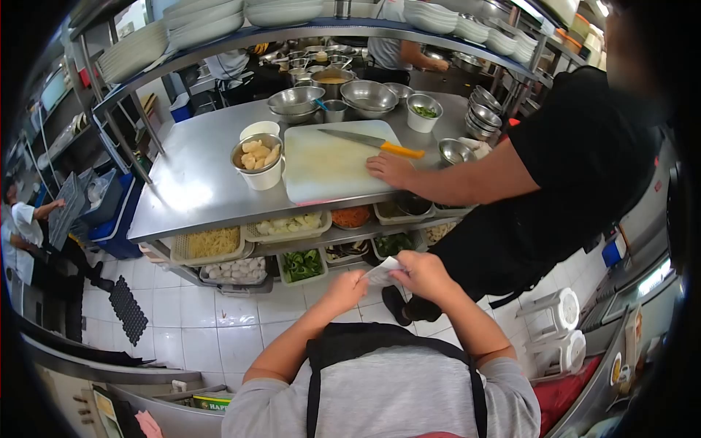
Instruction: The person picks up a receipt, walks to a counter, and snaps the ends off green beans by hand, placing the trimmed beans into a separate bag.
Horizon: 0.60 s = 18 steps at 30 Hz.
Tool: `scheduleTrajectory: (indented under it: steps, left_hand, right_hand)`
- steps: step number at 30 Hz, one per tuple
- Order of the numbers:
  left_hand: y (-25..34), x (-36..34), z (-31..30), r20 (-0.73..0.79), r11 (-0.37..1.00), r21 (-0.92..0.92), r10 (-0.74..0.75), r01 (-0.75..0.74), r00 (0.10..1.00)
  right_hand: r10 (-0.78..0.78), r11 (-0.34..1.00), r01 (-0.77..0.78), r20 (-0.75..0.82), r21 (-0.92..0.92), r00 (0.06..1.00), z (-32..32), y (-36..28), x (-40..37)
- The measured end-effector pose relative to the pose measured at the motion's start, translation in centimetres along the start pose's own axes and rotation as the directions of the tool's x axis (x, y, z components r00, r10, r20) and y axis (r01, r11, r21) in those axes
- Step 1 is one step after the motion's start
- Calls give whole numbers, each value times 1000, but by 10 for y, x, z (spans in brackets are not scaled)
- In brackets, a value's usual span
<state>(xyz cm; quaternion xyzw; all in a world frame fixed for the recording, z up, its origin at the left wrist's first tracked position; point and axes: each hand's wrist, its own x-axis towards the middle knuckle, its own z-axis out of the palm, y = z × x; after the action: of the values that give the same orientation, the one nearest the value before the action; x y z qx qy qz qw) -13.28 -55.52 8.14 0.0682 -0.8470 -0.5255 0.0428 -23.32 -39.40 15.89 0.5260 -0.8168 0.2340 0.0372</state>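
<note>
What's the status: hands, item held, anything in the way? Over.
Left hand and right hand both pinch small white paper slip. Co-worker's hand rests on white plastic cutting board ahead, near yellow-handled knife.

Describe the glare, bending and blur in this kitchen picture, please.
Head view: the fisheye lens bends the long steel shelf into an arc and darkens the corners; light glares on the grey steel worktable; the small white paper slip, between left hand and right hand, looks sharp.

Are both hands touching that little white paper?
Touching. The head view shows the left hand and the right hand pinching the white paper from opposite sides, with no gap showing.
</note>
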Motion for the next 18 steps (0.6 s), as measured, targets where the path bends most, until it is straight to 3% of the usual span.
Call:
scheduleTrajectory:
  steps: [1,2,5,8,12,13,15,17,18]
  left_hand:
    - [9,16,-5,-60,1000,-3,21,-21,998]
    - [21,32,-12,-28,999,14,-49,50,998]
    - [23,86,-16,-164,915,194,385,-353,908]
    - [43,123,-34,-167,888,65,459,-454,873]
    - [52,169,-61,-68,946,131,307,-297,949]
    - [49,184,-68,-95,933,180,332,-312,938]
    - [37,227,-87,-93,961,176,234,-216,968]
    - [44,278,-115,-125,957,214,227,-197,966]
    - [56,307,-128,-152,963,149,248,-226,957]
  right_hand:
    - [-36,999,35,-26,-21,999,-10,10,12]
    - [-49,998,47,-54,-36,997,-17,20,23]
    - [-138,987,121,-181,-102,974,-39,46,54]
    - [-186,975,163,-154,-151,970,-54,60,82]
    - [-187,971,151,-204,-184,961,-55,79,111]
    - [-155,980,117,-244,-162,957,-59,85,116]
    - [-96,991,60,-328,-118,940,-67,94,127]
    - [-28,995,-6,-325,-102,945,-69,101,129]
    - [-2,994,-30,-308,-101,951,-70,101,129]
